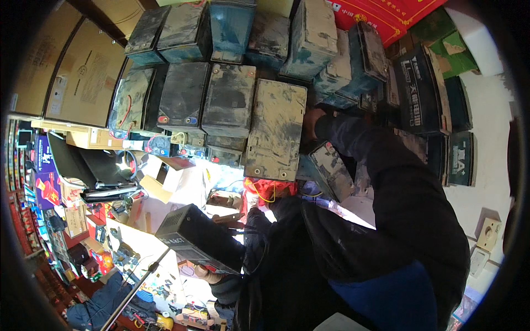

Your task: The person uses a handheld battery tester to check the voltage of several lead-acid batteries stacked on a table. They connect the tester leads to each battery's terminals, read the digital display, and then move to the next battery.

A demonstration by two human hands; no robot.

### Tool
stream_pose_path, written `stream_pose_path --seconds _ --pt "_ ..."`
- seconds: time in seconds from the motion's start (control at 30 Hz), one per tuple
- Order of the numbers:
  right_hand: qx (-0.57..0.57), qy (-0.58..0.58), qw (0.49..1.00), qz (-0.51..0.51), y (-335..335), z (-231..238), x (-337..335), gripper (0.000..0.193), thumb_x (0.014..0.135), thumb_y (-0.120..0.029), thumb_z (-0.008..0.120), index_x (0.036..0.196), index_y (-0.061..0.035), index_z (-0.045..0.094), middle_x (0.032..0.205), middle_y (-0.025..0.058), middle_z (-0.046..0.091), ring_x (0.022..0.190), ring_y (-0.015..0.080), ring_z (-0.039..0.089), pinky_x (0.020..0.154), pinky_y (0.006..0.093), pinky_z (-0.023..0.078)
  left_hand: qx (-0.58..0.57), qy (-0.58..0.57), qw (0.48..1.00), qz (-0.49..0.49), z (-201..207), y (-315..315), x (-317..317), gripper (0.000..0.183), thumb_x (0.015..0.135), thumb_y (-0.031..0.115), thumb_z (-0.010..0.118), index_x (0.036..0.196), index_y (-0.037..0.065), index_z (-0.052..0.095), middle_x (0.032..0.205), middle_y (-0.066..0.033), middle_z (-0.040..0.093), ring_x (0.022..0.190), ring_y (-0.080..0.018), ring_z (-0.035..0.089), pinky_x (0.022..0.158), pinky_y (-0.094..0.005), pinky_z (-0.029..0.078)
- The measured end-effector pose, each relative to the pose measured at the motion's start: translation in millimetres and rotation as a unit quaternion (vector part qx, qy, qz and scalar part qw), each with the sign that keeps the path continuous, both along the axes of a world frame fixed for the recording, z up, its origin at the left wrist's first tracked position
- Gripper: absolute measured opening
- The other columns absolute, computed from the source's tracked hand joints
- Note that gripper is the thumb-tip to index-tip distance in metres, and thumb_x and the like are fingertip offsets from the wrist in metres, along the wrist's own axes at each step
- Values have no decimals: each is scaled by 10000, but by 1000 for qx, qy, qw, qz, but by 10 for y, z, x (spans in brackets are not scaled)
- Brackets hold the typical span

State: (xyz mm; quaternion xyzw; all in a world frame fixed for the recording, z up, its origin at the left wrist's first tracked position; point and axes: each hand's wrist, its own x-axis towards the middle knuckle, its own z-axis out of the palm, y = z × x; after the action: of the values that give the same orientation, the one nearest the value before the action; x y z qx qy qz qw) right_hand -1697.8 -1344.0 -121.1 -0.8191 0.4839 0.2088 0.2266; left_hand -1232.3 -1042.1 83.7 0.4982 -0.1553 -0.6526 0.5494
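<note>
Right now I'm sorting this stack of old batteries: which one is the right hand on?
The tan, mud-smeared battery standing tall mid-stack. The right hand grips its right edge; the neighbouring batteries are darker grey or blue-green.

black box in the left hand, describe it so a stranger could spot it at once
Start at the wall of stacked dusty batteries and drop to the lower middle. There the left hand holds up a black box from beneath, tilted: clean and matte, unlike the mud-smeared cases above.
</note>
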Motion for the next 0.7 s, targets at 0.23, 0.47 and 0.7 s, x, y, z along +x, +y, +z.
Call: stream_pose_path --seconds 0.23,0.47,0.7 --pt "-45 18 998 28 9 1059 127 591 613 -535 873 986 -83 796 835 214 728 834 432 698 761 484 571 -13 28 999 -15 -28 -66 -29 998 853 745 525 1576 78 355 1438 -231 553 1142 -420 650 925 -548 564" --pt "-87 -43 993 -67 335 2796 -2 825 625 -462 865 1336 -98 660 1212 270 648 1050 423 666 903 492 554 -51 66 995 -62 2 -304 -59 995 853 726 561 1585 88 342 1458 -221 541 1159 -423 645 935 -557 561" --pt "-122 -351 801 -470 1401 3502 -395 683 791 -470 777 1300 -33 649 1162 169 689 1034 330 681 899 454 550 -107 99 979 -139 199 -564 -18 996 853 707 597 1595 98 329 1478 -211 529 1175 -427 639 945 -566 559"
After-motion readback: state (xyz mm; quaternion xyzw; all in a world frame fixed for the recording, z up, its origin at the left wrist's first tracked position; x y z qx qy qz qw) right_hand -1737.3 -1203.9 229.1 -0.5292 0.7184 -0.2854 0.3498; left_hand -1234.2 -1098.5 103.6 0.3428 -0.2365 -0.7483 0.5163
